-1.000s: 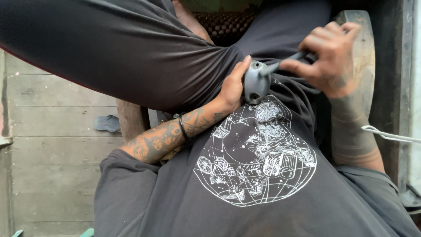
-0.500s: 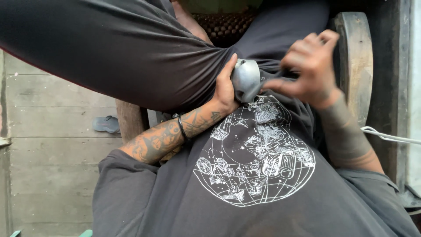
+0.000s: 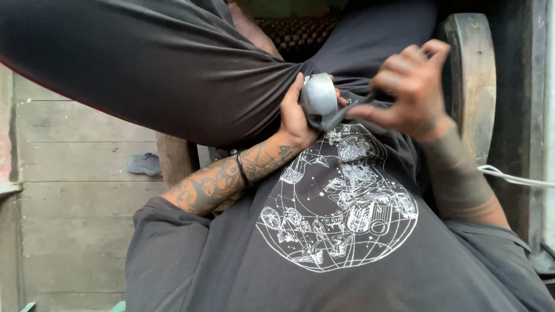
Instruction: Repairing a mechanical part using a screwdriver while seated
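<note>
Against the chest, the left hand (image 3: pixel 296 118) clutches a rounded grey metal object (image 3: pixel 319 95), while the right hand (image 3: pixel 407 86) pinches a dark strip (image 3: pixel 347 112) running off it (what kind of strip is unclear). Below spreads a dark grey T-shirt (image 3: pixel 243 271) with 1 white globe print (image 3: pixel 341 214); a wooden chair post (image 3: pixel 471 81) stands beside the right hand.

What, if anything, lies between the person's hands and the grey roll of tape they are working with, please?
Nothing visible does. The left hand grips the grey roll of tape directly, and the right hand pinches the dark strip drawn from it, above the dark printed shirt.
</note>
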